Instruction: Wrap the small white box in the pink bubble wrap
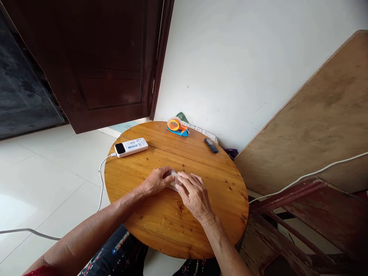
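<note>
A small packet of clear, whitish crinkled plastic (pixel 173 186) lies on the round wooden table, mostly covered by my two hands. My left hand (pixel 157 180) grips its left side, thumb toward me and fingers curled over the far edge. From the right, my right hand (pixel 196 195) holds the same packet with bent fingers and the thumb at its near end. What the plastic contains is hidden.
The table (pixel 166 226) carries a white power bank (pixel 135 146) with a cable, an orange-and-blue tape dispenser (pixel 177 127) and a blurred dark item (pixel 211 145). A white wall (pixel 230 69) stands behind. A wooden chair (pixel 301 214) and another cable (pixel 304 174) are at right.
</note>
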Tool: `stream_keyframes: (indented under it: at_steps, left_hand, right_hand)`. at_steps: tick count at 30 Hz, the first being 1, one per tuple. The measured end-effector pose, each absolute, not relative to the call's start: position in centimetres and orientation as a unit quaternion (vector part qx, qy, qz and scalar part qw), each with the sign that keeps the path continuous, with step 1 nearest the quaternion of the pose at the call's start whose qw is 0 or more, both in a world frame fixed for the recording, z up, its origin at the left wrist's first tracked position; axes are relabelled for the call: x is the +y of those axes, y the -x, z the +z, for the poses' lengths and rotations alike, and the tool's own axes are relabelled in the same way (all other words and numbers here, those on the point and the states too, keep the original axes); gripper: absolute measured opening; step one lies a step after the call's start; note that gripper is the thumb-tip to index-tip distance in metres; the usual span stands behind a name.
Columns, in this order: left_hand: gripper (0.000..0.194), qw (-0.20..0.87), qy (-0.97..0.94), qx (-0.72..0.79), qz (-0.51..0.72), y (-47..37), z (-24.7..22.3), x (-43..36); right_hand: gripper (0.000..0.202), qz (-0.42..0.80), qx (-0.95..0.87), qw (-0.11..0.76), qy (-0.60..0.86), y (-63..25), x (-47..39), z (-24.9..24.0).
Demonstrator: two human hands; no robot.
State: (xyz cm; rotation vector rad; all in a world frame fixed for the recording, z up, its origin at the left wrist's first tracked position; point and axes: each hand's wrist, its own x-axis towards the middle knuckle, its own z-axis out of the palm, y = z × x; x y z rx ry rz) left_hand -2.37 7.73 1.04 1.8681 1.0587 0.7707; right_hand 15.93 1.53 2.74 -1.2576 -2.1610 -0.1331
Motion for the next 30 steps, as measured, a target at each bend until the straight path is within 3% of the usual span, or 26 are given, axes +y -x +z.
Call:
stream_keyframes:
  at_steps: [4, 8, 14, 22, 30]
  left_hand:
    - [0.035, 0.330, -0.767, 0.442, 0.327, 2.4, 0.8, 7.7]
    - [0.044, 0.297, -0.790, 0.354, 0.403, 2.7, 0.8, 7.6]
    - [0.025, 0.267, -0.832, 0.278, 0.400, 2.8, 0.5, 7.7]
    - [0.022, 0.221, -0.838, 0.319, 0.384, 3.2, 0.5, 7.1]
    - [0.019, 0.151, -0.863, 0.302, 0.375, 3.7, 0.7, 6.4]
  right_hand:
    - [0.032, -0.091, -0.822, 0.257, 0.500, -15.8, 0.9, 2.7]
    - [0.030, -0.086, -0.814, 0.260, 0.513, -15.5, 1.4, 2.3]
    - [0.028, -0.080, -0.809, 0.282, 0.510, -15.3, 1.5, 2.1]
    - [0.018, -0.089, -0.722, 0.400, 0.557, -14.9, -7.6, 0.7]
    - [0.017, -0.070, -0.637, 0.457, 0.617, -14.9, -15.3, -2.0]
